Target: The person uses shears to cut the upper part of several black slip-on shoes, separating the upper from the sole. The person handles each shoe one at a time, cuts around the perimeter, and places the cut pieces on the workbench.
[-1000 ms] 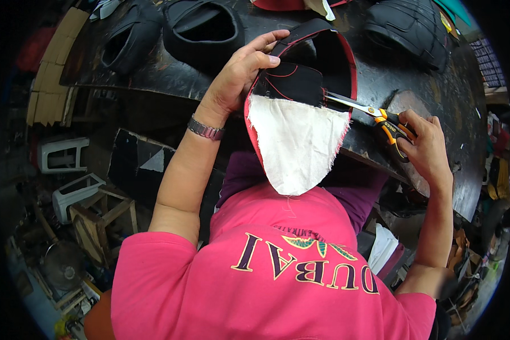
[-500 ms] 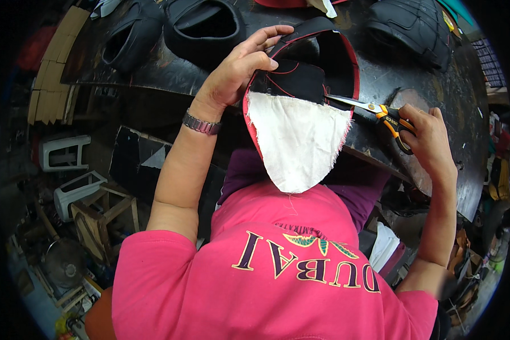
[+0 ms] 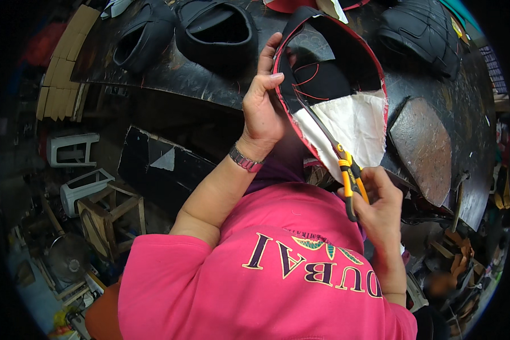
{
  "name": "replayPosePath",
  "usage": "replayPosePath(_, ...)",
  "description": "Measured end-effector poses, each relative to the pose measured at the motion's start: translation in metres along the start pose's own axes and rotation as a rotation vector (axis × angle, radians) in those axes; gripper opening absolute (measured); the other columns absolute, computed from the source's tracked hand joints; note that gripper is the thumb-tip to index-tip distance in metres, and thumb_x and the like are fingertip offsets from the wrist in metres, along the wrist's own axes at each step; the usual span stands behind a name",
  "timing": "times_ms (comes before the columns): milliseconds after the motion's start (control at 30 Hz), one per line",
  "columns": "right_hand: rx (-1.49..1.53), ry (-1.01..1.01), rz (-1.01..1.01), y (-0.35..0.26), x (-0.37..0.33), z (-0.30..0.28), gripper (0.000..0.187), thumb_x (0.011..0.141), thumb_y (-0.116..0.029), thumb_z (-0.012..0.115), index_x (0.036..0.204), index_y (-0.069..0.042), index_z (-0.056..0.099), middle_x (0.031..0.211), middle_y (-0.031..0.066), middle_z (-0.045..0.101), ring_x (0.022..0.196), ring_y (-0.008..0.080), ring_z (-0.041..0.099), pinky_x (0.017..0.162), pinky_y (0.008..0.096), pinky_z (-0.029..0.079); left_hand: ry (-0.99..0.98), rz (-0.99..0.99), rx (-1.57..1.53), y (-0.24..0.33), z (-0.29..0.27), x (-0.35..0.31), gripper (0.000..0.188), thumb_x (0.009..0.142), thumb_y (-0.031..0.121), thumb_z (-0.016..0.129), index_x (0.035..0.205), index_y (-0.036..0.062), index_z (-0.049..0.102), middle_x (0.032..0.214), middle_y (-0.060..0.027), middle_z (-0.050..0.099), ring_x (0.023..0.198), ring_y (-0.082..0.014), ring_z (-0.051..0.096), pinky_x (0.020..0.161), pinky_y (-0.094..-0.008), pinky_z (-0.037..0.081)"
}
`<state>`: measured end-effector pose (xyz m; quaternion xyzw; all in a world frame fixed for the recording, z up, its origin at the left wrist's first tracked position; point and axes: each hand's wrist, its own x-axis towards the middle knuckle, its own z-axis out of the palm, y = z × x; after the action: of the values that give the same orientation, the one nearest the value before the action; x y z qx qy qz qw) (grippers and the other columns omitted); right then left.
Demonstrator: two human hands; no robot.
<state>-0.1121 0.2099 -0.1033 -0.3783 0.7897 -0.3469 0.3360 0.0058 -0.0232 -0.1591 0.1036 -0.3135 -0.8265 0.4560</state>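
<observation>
My left hand point(image 3: 263, 110) grips the left edge of a black shoe upper point(image 3: 327, 78), its thumb outside and its other fingers partly hidden behind. Red trim runs round the upper's rim, and red thread shows on the black lining. White cloth point(image 3: 360, 122) with a frayed edge covers the end nearest me. My right hand point(image 3: 377, 198) is closed round the yellow and black handles of a pair of scissors point(image 3: 345, 157). The blades reach up into the upper along its left inner side, next to the white cloth. Whether the tips touch the material I cannot tell.
Black shoe uppers point(image 3: 215, 34) stand on the dark table point(image 3: 209, 85) at the back left, with another dark shoe piece point(image 3: 422, 34) at the back right. A flat worn slab point(image 3: 424, 150) lies right of my hands. White plastic stools point(image 3: 73, 150) stand at far left.
The scissors have swung from the upper's right edge to its left inner side, their handles now nearer my body. The upper has turned and tilted, showing more of its inside.
</observation>
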Motion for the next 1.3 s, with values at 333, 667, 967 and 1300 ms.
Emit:
replayPosePath(333,-0.223,0.016,-0.051,0.012,0.005,0.017,0.027,0.082,0.002,0.071,0.106,0.003,0.057,0.082,0.012,0.07,0.079,0.0133,0.071,0.071,0.0264,0.053,-0.001,0.102,-0.102,-0.008,0.012,-0.021,0.073,0.084,0.014,0.048,0.156,0.0112,0.034,0.15,-0.0084,0.046,0.138,-0.0221,0.045,0.119,-0.0385,0.034)
replayPosePath(667,-0.118,-0.067,-0.011,0.012,0.007,0.01,0.024,0.084,0.006,0.064,0.108,0.004,0.057,0.089,0.0102,0.071,0.087,0.0143,0.073,0.074,0.025,0.053,0.068,0.075,-0.083,-0.009,0.011,-0.029,0.075,0.084,0.015,0.05,0.157,0.0128,0.032,0.15,-0.0081,0.046,0.139,-0.0217,0.045,0.119,-0.039,0.034)
replayPosePath(967,-0.031,-0.026,-0.027,0.014,0.01,0.026,0.032,0.078,-0.013,0.077,0.099,0.0,0.056,0.073,0.0189,0.06,0.065,0.0332,0.064,0.066,0.0376,0.051,0.05,0.086,-0.102,-0.007,0.014,-0.033,0.076,0.084,0.016,0.05,0.158,0.0143,0.031,0.15,-0.0086,0.045,0.139,-0.0226,0.044,0.119,-0.04,0.033)
replayPosePath(1300,0.091,-0.123,0.112,0.009,0.008,0.014,0.026,0.08,-0.007,0.075,0.098,0.001,0.057,0.068,0.005,0.058,0.062,0.0065,0.056,0.057,0.0251,0.045,0.129,0.058,-0.26,-0.014,0.016,-0.04,0.073,0.085,0.017,0.05,0.156,0.0157,0.035,0.152,-0.0093,0.045,0.139,-0.0259,0.045,0.118,-0.0427,0.035)
